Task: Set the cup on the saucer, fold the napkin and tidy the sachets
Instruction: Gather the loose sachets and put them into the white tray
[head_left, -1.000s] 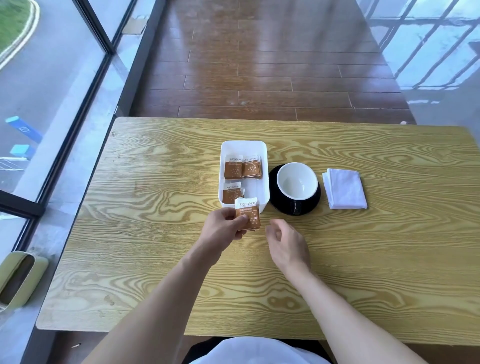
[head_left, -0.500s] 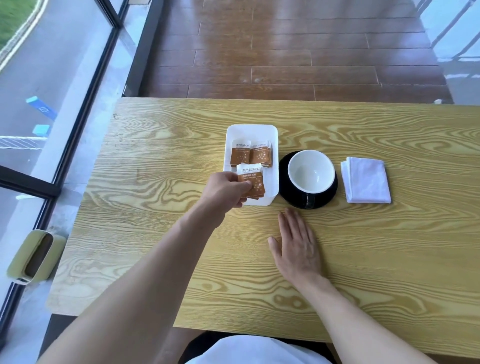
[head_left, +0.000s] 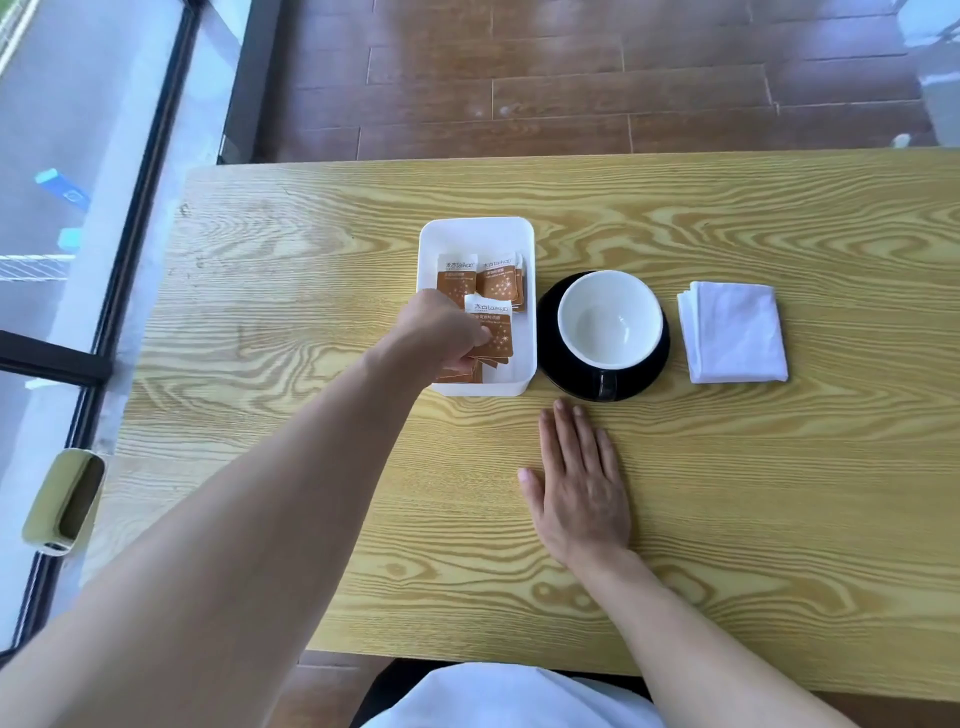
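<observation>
A white tray holds several brown-and-white sachets. My left hand reaches into the tray's near half and pinches one sachet above other sachets lying there. To the right, a white cup stands upright on a black saucer, its dark handle facing me. A white folded napkin lies right of the saucer. My right hand rests flat on the table, palm down, fingers together, just in front of the saucer and holding nothing.
The wooden table ends at its left edge beside a glass wall with a dark frame. A pale green object lies on the floor at the left. Brown floorboards lie beyond the table's far edge.
My left hand carried the sachet from the table in front of the tray into the tray's near half. My right hand flattened onto the table.
</observation>
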